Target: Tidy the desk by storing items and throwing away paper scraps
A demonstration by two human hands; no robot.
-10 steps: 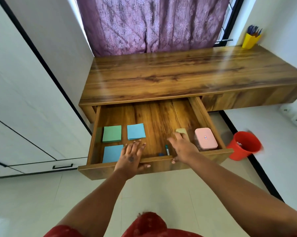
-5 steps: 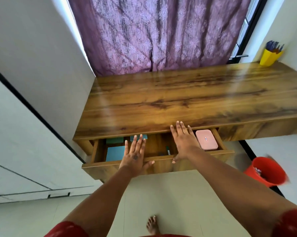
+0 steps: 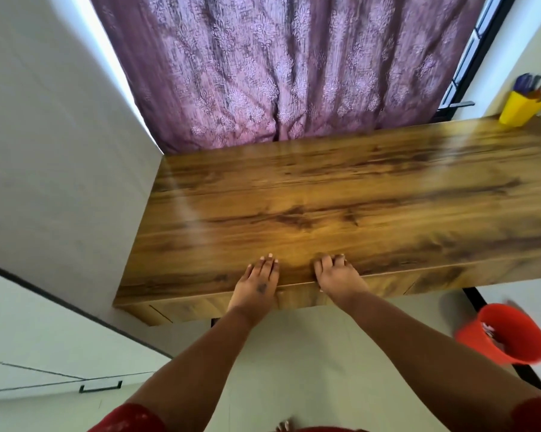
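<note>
Two things matter in closing: push evenly with both palms and stop once the front sits flush. Largest first, the long glossy brown wooden desk [image 3: 341, 207]; its wooden drawer front [image 3: 297, 299] looks fully in beneath the edge. Left hand [image 3: 256, 286] lies flat, fingers straight and together, over that edge; right hand [image 3: 338, 280] rests beside it, fingers loosely bent, gripping nothing.

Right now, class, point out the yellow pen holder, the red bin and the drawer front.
yellow pen holder [image 3: 519, 112]: head view, its front wall.
red bin [image 3: 509, 338]: head view, its outer side wall.
drawer front [image 3: 297, 299]: head view, wood panel between the wrists.
</note>
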